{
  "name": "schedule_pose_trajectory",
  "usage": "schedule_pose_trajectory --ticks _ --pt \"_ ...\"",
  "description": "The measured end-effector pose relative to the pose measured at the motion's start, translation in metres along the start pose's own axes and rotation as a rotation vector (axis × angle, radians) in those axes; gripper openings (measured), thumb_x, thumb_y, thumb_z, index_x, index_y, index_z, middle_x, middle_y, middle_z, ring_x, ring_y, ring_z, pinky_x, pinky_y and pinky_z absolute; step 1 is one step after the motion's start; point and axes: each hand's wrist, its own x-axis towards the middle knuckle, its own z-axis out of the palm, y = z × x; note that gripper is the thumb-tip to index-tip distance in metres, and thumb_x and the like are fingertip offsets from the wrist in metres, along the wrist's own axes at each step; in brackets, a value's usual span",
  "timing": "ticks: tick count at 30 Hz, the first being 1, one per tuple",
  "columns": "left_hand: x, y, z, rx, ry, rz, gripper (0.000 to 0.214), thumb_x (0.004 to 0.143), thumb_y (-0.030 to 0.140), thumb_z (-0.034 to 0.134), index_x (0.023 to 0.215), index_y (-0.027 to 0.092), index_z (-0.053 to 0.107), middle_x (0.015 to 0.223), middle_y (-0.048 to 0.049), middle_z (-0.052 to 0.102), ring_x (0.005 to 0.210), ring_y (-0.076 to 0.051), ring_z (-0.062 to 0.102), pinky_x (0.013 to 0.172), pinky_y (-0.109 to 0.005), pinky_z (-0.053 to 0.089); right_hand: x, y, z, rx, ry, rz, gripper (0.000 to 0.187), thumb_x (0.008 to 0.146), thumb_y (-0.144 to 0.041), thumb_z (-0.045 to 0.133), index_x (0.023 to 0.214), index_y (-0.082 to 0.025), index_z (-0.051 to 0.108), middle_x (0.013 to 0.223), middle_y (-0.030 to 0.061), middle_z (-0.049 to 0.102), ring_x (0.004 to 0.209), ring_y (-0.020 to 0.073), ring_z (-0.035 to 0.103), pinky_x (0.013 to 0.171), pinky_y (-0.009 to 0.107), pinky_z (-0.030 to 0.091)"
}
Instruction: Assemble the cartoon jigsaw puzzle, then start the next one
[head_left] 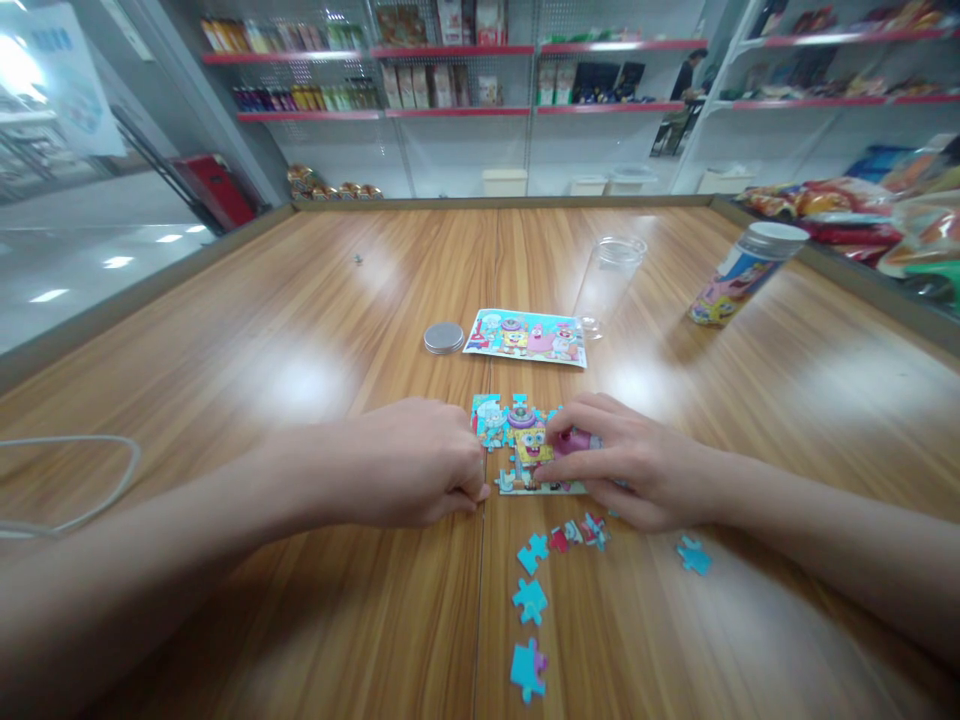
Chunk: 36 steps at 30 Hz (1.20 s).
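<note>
Left hand (pixel 431 462) curled into fist at left edge of SpongeBob jigsaw puzzle (pixel 532 447); right hand (pixel 631 458) bent over its right side, fingers parted; whether pinching piece, I can't tell. Middle and much of near edge look joined; gaps left beside fist and along far edge. Loose jigsaw pieces (pixel 531 601) lie nearer me than hands, unplaced; red pieces (pixel 559 539) bunched, perhaps three. Right hand hides puzzle's right end from me.
</note>
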Motion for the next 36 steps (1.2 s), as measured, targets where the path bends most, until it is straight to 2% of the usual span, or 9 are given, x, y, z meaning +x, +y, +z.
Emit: schedule_pose_trajectory --ticks 6,13,17,21,24,27,30,32,36 --pt "-0.001 0.003 -0.006 -0.004 -0.034 0.001 0.024 0.078 0.006 0.067 0.060 0.021 0.067 0.060 0.0003 0.067 0.054 -0.014 0.056 0.053 -0.029 0.029 -0.001 0.001 0.000 0.005 -0.005 -0.004 0.041 0.086 -0.008 0.055 0.122 -0.024 0.068 0.112 0.0098 0.056 0.097 0.0223 0.052 0.086 0.040 0.045" --pt "-0.014 0.000 -0.012 -0.106 -0.145 -0.048 0.021 0.076 0.009 0.074 0.063 0.026 0.073 0.061 0.0009 0.070 0.053 -0.015 0.059 0.053 -0.028 0.028 -0.001 0.000 0.000 0.014 -0.006 0.004 0.042 0.085 -0.007 0.054 0.121 -0.023 0.068 0.113 0.0105 0.056 0.100 0.0229 0.053 0.089 0.042 0.045" --pt "-0.027 -0.014 -0.015 -0.063 -0.144 -0.089 0.020 0.074 0.012 0.075 0.060 0.027 0.073 0.056 0.0004 0.067 0.046 -0.014 0.049 0.051 -0.030 0.023 -0.001 0.001 0.000 0.020 -0.005 0.008 0.042 0.085 -0.006 0.054 0.121 -0.023 0.068 0.115 0.0105 0.056 0.101 0.0225 0.053 0.089 0.042 0.045" --pt "-0.037 -0.033 -0.016 0.064 -0.123 -0.229 0.012 0.075 0.023 0.078 0.064 0.027 0.073 0.058 -0.0001 0.065 0.049 -0.015 0.047 0.051 -0.029 0.021 -0.002 0.000 -0.001 0.020 -0.012 0.010 0.042 0.086 -0.006 0.054 0.121 -0.023 0.068 0.114 0.0108 0.057 0.100 0.0228 0.054 0.089 0.042 0.044" --pt "-0.033 -0.035 -0.012 0.118 -0.174 -0.330 0.018 0.070 0.036 0.085 0.065 0.025 0.073 0.059 0.0000 0.063 0.049 -0.015 0.046 0.049 -0.028 0.020 -0.003 0.000 -0.001 0.025 -0.013 0.013 0.042 0.086 -0.006 0.054 0.121 -0.023 0.069 0.114 0.0109 0.057 0.100 0.0228 0.053 0.088 0.042 0.044" --pt "-0.020 -0.026 -0.008 0.111 -0.267 -0.394 0.018 0.069 0.036 0.087 0.071 0.023 0.075 0.062 -0.0002 0.065 0.053 -0.015 0.051 0.050 -0.028 0.022 -0.003 0.000 0.000 0.025 -0.017 0.013 0.042 0.086 -0.006 0.054 0.122 -0.023 0.068 0.114 0.0109 0.056 0.100 0.0228 0.053 0.088 0.042 0.044" --pt "-0.011 -0.017 -0.007 0.082 -0.314 -0.394 0.020 0.074 0.040 0.085 0.073 0.023 0.074 0.064 -0.0004 0.066 0.058 -0.017 0.057 0.052 -0.027 0.026 -0.003 0.001 0.000 0.016 -0.024 0.015 0.043 0.086 -0.007 0.054 0.123 -0.024 0.068 0.113 0.0105 0.056 0.099 0.0229 0.053 0.087 0.042 0.044" --pt "-0.009 -0.013 -0.010 0.061 -0.306 -0.359 0.022 0.078 0.044 0.081 0.074 0.023 0.073 0.065 0.0000 0.067 0.061 -0.017 0.059 0.053 -0.026 0.029 -0.003 0.001 0.001 0.014 -0.020 0.016 0.044 0.086 -0.006 0.054 0.123 -0.025 0.068 0.112 0.0103 0.056 0.098 0.0227 0.052 0.086 0.042 0.044" --pt "-0.005 -0.009 -0.015 0.073 -0.175 -0.315 0.018 0.083 0.041 0.079 0.091 0.025 0.073 0.077 0.0000 0.071 0.072 -0.018 0.065 0.057 -0.025 0.033 -0.002 0.001 0.001 0.024 -0.006 0.005 0.044 0.086 -0.006 0.053 0.123 -0.023 0.068 0.113 0.0107 0.056 0.099 0.0227 0.053 0.087 0.042 0.044"
